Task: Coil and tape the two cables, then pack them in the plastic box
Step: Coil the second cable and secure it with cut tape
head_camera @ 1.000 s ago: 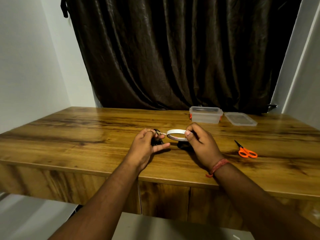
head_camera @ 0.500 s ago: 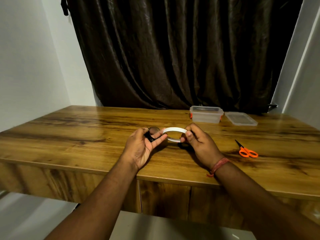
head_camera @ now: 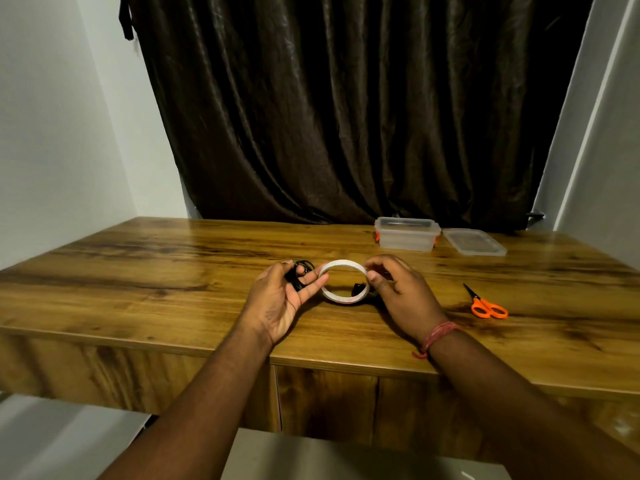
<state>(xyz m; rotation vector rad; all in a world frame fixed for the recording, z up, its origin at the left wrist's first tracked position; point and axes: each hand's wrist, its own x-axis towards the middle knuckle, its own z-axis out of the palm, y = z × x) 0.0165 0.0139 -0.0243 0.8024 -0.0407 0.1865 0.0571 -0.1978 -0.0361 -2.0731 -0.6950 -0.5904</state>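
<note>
Item count: two hands, left hand [head_camera: 281,299] and right hand [head_camera: 401,292]; one tape roll [head_camera: 343,285] between them; two black cables, one coiled cable [head_camera: 302,271] in the left hand, one second cable [head_camera: 360,289] beside the right hand; one plastic box [head_camera: 406,234], one lid [head_camera: 473,241] and one pair of scissors [head_camera: 486,305] beyond the right hand.

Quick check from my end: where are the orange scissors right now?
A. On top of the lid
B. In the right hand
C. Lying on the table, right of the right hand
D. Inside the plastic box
C. The orange scissors lie flat on the table, apart from the right hand, which holds the tape roll; the plastic box and lid sit farther back.
</note>
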